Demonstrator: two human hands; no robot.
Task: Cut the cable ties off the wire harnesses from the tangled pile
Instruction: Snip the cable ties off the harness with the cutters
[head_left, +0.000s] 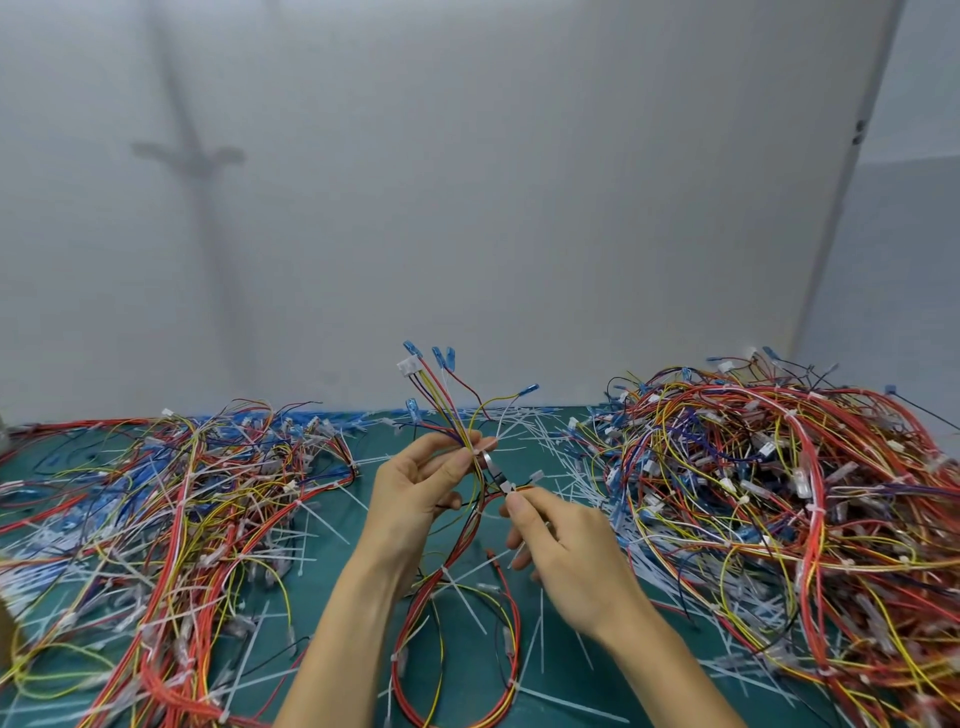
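So, thumb and fingertips (460, 460) of the left hand (415, 488) are pinched together on the wire harness (470, 415) just below where it fans out, held up off the mat. Beside it the right hand (563, 551) has its fingers curled round a small cutter (496, 472), nose touching or just beside the bundle under the pinch; can't tell if the blades are apart. Harness looks light and floppy: thin insulated wires, blue terminals and a white connector up top, the rest drooping in a loop onto the green mat (462, 680), where a white cable tie (442, 572) binds it. Best held close beside a tie so the bundle stays taut; insulation prob nicks easily, so only the tie should go betw the blades. Room is tight sideways: tangled pile (779, 493) near on the R, another heap (182, 519) on the L, cut tie scraps (545, 436) scattered betw. Open room is mostly upward, in front of the grey wall (519, 208).
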